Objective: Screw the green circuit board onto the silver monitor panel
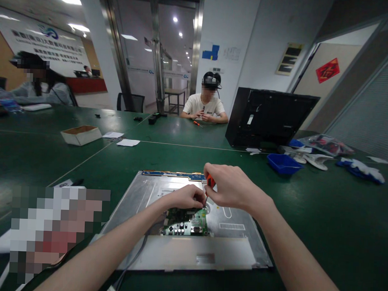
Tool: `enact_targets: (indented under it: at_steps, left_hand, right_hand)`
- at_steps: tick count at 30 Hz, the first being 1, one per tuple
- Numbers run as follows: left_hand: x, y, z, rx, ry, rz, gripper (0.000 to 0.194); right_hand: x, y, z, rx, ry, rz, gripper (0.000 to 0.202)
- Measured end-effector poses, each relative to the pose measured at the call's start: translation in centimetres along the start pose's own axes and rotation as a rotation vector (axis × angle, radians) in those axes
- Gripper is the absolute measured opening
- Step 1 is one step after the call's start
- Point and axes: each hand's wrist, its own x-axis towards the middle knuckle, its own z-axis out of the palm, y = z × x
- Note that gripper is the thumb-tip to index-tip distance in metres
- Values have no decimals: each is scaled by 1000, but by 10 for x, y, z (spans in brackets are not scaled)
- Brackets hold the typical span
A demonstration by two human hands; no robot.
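One screwdriver (211,181) points down from right grip (224,184).

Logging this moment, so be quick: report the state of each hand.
Left hand: fingers bent down at the green circuit board; any grip cannot be told.
Right hand: closed around an orange-and-black screwdriver.

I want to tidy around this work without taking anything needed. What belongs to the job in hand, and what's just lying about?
In the job:
- screwdriver, in the right hand
- green circuit board, the left hand over it
- metal panel under the board

Apparently just lying about:
- blue tray
- open box
- white paper
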Motion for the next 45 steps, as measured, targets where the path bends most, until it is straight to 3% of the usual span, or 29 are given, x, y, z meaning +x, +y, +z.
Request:
enact_targets:
  at_steps: [6,13,19,27,33,39,45]
  left_hand:
    - [1,-2,1,8,4,16,12]
    - [0,-3,2,9,-1,-2,11]
    - [0,-1,0,5,5,14,10]
    - [0,1,0,21,-7,12,13]
    - [0,1,0,20,-15,3,13]
    - [0,0,1,18,-2,22,13]
    - [-1,2,0,24,-4,6,11]
  right_hand:
    - [2,0,0,-46,-25,7,12]
    - [6,-1,1,-146,-45,53,30]
    - [1,-2,0,-22,-16,4,11]
    - [3,-2,-2,-61,-41,15,9]
    - [6,1,2,-178,-49,75,31]
    - [2,-3,-2,-70,-30,30,12]
    - [1,-1,0,-54,-30,7,12]
